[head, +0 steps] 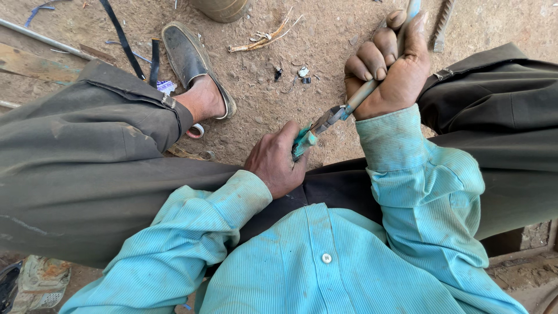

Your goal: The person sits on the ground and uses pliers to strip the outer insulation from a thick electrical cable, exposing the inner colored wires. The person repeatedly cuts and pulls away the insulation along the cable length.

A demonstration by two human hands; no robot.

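Between our knees, above the dirt floor (279,99), our two hands work on one tool. Our right hand (390,67) is wrapped tight around the long pale-teal handle (372,87), fingers curled over it and the thumb along its upper part; the handle runs up past the top edge of the view. Our left hand (278,161) sits lower, near our lap, with its grip closed on a small teal piece (303,142), pinched between thumb and fingers. The tool's grey metal tip (328,118) meets that piece just above our left thumb, so the tool slants from upper right down to the left hand.

We sit low, dark trousers (87,174) spread to both sides and light teal shirt sleeves (424,186) reaching to the wrists. Our foot in a worn dark slipper (195,64) rests on the ground to the left. Dry twigs (264,38) lie further out, black strips (125,43) lie near the slipper, and a ribbed metal bar (442,26) lies at the upper right, just beside our right hand.
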